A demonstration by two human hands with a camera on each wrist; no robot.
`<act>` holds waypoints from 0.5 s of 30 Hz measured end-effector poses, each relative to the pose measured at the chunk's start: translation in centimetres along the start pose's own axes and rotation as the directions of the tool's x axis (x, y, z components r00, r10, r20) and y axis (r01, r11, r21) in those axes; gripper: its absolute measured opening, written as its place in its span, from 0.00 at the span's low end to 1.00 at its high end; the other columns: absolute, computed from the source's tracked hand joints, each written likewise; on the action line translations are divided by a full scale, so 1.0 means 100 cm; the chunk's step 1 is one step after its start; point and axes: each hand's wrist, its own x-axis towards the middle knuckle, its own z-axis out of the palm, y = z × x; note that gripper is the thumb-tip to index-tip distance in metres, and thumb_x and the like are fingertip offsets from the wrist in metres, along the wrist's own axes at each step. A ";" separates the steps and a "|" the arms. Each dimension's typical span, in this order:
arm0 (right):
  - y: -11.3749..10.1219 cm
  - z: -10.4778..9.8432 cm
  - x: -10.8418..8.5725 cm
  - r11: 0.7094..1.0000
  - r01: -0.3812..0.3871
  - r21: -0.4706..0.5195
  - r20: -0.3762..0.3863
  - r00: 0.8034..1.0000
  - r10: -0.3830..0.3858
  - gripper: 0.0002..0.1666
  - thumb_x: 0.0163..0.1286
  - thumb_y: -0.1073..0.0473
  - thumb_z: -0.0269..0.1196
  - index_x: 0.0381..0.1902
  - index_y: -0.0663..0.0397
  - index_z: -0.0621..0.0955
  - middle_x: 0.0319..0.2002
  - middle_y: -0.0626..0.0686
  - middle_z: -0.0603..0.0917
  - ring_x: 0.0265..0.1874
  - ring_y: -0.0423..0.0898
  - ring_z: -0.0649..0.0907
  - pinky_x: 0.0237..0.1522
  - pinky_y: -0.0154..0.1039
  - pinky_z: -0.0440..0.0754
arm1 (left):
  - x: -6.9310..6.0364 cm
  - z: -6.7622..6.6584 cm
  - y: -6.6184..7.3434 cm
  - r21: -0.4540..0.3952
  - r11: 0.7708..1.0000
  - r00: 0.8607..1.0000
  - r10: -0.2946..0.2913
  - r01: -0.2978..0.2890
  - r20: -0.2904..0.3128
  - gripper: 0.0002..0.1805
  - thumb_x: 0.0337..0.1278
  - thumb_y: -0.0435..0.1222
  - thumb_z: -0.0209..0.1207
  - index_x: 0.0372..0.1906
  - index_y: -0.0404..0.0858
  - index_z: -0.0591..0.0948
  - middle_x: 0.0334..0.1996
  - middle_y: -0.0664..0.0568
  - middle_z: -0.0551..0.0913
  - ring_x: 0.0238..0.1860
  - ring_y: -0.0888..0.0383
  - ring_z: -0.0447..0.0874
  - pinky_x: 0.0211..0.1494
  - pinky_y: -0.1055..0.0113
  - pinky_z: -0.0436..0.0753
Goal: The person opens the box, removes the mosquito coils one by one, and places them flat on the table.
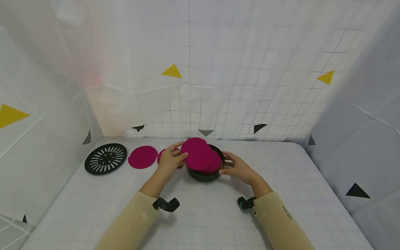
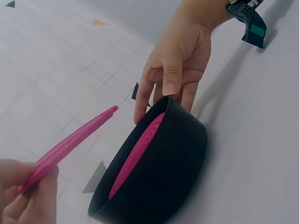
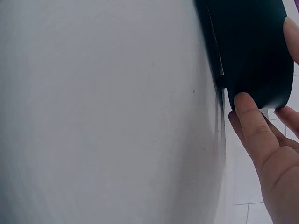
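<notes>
My left hand [image 1: 169,160] pinches a round magenta coaster [image 1: 195,154] with concentric ridges by its left edge. It is held tilted above a black round holder [image 1: 204,176]; in the left wrist view the coaster [image 2: 74,142] appears edge-on, apart from the holder [image 2: 163,163]. Another magenta coaster [image 2: 138,156] lies inside the holder. On the holder's right side, my right hand [image 1: 240,169] rests with fingers extended and spread along the outer wall, the thumb near the rim. The right wrist view shows fingertips [image 3: 245,100] against the dark wall.
One magenta coaster [image 1: 142,157] lies left of my left hand, and another magenta coaster [image 1: 160,156] is partly hidden behind that hand. A black slotted disc [image 1: 105,159] lies at the table's far left. White sheets with yellow and black triangles stand around the white table [image 1: 200,222].
</notes>
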 end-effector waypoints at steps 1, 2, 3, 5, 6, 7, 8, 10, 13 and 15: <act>0.000 0.000 0.000 1.000 -0.003 -0.002 -0.001 1.000 0.003 0.55 0.62 0.58 0.74 0.79 0.53 0.55 0.74 0.61 0.62 0.72 0.62 0.65 0.69 0.58 0.67 | -0.001 -0.003 0.000 -0.017 1.000 1.000 0.001 -0.001 -0.005 0.31 0.60 0.28 0.67 0.68 0.43 0.75 0.49 0.42 0.86 0.37 0.60 0.87 0.39 0.68 0.87; 0.000 0.000 0.000 1.000 -0.007 -0.006 -0.004 1.000 0.007 0.55 0.62 0.57 0.74 0.79 0.53 0.55 0.74 0.62 0.62 0.72 0.62 0.65 0.69 0.58 0.67 | -0.003 -0.006 0.001 -0.033 0.999 1.000 0.002 -0.003 -0.010 0.31 0.60 0.28 0.67 0.68 0.43 0.75 0.50 0.41 0.85 0.38 0.60 0.87 0.40 0.67 0.87; 0.001 0.000 0.000 1.000 -0.010 -0.010 -0.006 1.000 0.010 0.56 0.61 0.57 0.74 0.79 0.53 0.55 0.74 0.62 0.62 0.72 0.62 0.65 0.69 0.58 0.67 | -0.005 -0.010 0.002 -0.047 0.999 1.000 0.002 -0.002 -0.013 0.31 0.60 0.27 0.66 0.68 0.43 0.75 0.51 0.40 0.85 0.39 0.60 0.88 0.41 0.66 0.87; 0.001 -0.001 0.001 1.000 -0.015 -0.020 -0.009 1.000 0.015 0.56 0.61 0.56 0.75 0.79 0.52 0.56 0.74 0.62 0.62 0.72 0.62 0.65 0.68 0.58 0.68 | -0.010 -0.016 0.004 -0.074 0.997 1.000 -0.003 0.001 -0.023 0.31 0.61 0.27 0.66 0.69 0.42 0.74 0.53 0.39 0.84 0.41 0.60 0.88 0.43 0.65 0.87; 0.002 -0.001 0.001 1.000 -0.016 -0.021 -0.010 1.000 0.016 0.56 0.61 0.55 0.75 0.79 0.52 0.56 0.74 0.61 0.63 0.72 0.62 0.66 0.68 0.58 0.68 | -0.012 -0.019 0.005 -0.085 0.996 1.000 -0.004 0.001 -0.028 0.31 0.61 0.26 0.65 0.69 0.42 0.74 0.53 0.38 0.83 0.41 0.60 0.88 0.43 0.64 0.87; 0.002 -0.001 0.002 1.000 -0.020 -0.020 -0.012 1.000 0.020 0.56 0.61 0.55 0.75 0.79 0.51 0.56 0.74 0.61 0.63 0.72 0.61 0.66 0.68 0.58 0.68 | -0.015 -0.022 0.006 -0.099 0.995 0.999 -0.007 0.003 -0.033 0.31 0.61 0.26 0.65 0.69 0.41 0.73 0.54 0.38 0.83 0.42 0.60 0.87 0.44 0.64 0.87; 0.003 -0.002 0.003 1.000 -0.020 -0.021 -0.012 1.000 0.020 0.56 0.60 0.55 0.75 0.79 0.51 0.56 0.74 0.61 0.63 0.72 0.61 0.66 0.68 0.58 0.68 | -0.018 -0.025 0.007 -0.107 0.994 0.999 -0.011 0.007 -0.041 0.31 0.61 0.25 0.65 0.69 0.41 0.73 0.54 0.38 0.83 0.42 0.61 0.87 0.45 0.64 0.87; 0.004 -0.002 0.004 1.000 -0.021 -0.019 -0.011 1.000 0.021 0.56 0.60 0.55 0.75 0.79 0.51 0.56 0.74 0.60 0.63 0.72 0.61 0.66 0.68 0.57 0.68 | -0.023 -0.031 0.008 -0.116 0.993 0.998 -0.019 0.012 -0.059 0.32 0.61 0.26 0.65 0.70 0.41 0.72 0.52 0.40 0.83 0.41 0.61 0.87 0.45 0.65 0.87; 0.004 -0.003 0.005 0.999 -0.029 -0.019 -0.011 1.000 0.028 0.57 0.59 0.55 0.76 0.79 0.50 0.57 0.74 0.60 0.64 0.72 0.60 0.66 0.68 0.56 0.69 | -0.030 -0.040 0.009 -0.120 0.992 0.996 -0.037 0.027 -0.083 0.33 0.61 0.27 0.65 0.71 0.41 0.72 0.47 0.44 0.84 0.37 0.63 0.87 0.44 0.67 0.87; 0.003 -0.003 0.005 0.999 -0.029 -0.020 -0.009 1.000 0.029 0.57 0.59 0.55 0.76 0.79 0.51 0.57 0.73 0.60 0.64 0.72 0.61 0.66 0.68 0.56 0.69 | -0.035 -0.045 0.009 -0.123 0.992 0.994 -0.050 0.038 -0.098 0.33 0.61 0.28 0.66 0.71 0.41 0.72 0.44 0.48 0.84 0.36 0.64 0.86 0.44 0.68 0.86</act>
